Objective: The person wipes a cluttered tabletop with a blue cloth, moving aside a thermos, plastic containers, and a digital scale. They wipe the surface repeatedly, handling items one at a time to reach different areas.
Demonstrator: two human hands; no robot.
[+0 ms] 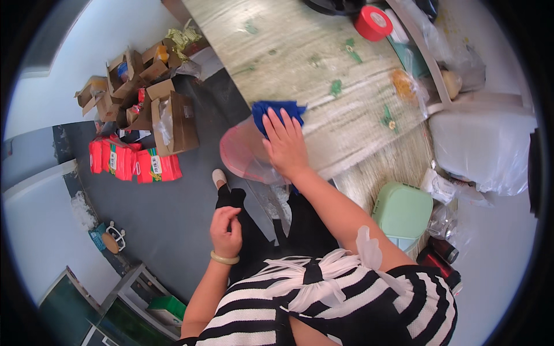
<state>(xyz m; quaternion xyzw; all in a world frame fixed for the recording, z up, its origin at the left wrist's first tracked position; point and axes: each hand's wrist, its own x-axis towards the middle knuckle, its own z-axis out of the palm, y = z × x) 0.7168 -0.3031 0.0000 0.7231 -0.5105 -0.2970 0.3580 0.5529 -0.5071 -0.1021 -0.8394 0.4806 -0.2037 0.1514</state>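
Note:
My right hand (pixel 286 146) lies flat, palm down, on a bunched blue cloth (pixel 277 111), pressing it to the tabletop (pixel 298 56) near the left edge. The cloth shows beyond and beside the fingers. Below that edge is a translucent pink plastic container (pixel 240 151), partly hidden by my hand. My left hand (pixel 226 231) hangs in front of my body with its fingers curled in and a pale bangle on the wrist. Nothing shows in it. The table's light wood-grain surface has green leaf prints.
A red tape roll (pixel 373 23) and a bag of orange food (pixel 404 85) sit along the table's right side. A green lidded bin (pixel 401 209) stands nearer me. Opened cardboard boxes (pixel 173 121) and red packages (pixel 134 160) rest on the floor at left.

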